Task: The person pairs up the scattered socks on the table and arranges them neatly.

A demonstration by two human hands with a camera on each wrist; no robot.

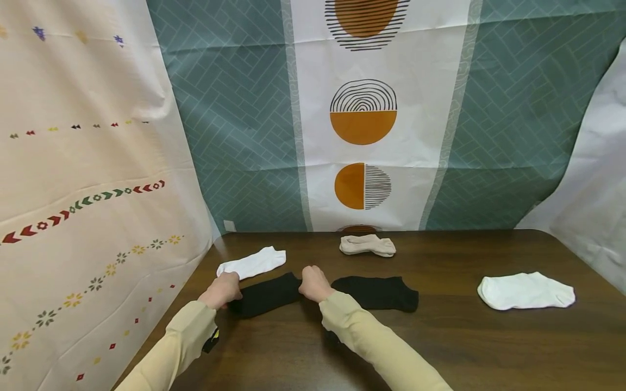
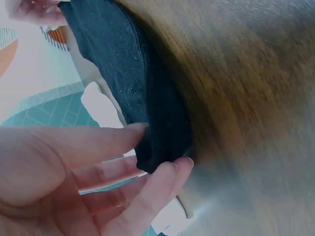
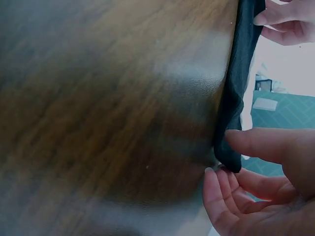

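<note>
A black ankle sock (image 1: 268, 296) is stretched between my two hands, low over the dark wooden table. My left hand (image 1: 222, 290) pinches its left end; in the left wrist view the thumb lies on one face of the sock (image 2: 118, 69) and the fingertips on the other. At the opposite end my right hand (image 1: 315, 283) holds the sock between thumb and fingers, as the right wrist view shows along the sock's edge (image 3: 231, 110). Just right of that hand lies a second black sock (image 1: 376, 293), flat and partly behind the right wrist.
Behind the left hand lies a white sock (image 1: 254, 263). Beige socks (image 1: 367, 245) rest near the table's back edge, and another white sock or pair (image 1: 525, 291) is at the right. Patterned cloth (image 1: 244, 136) hangs behind the wooden table (image 1: 440, 347) and along its left side.
</note>
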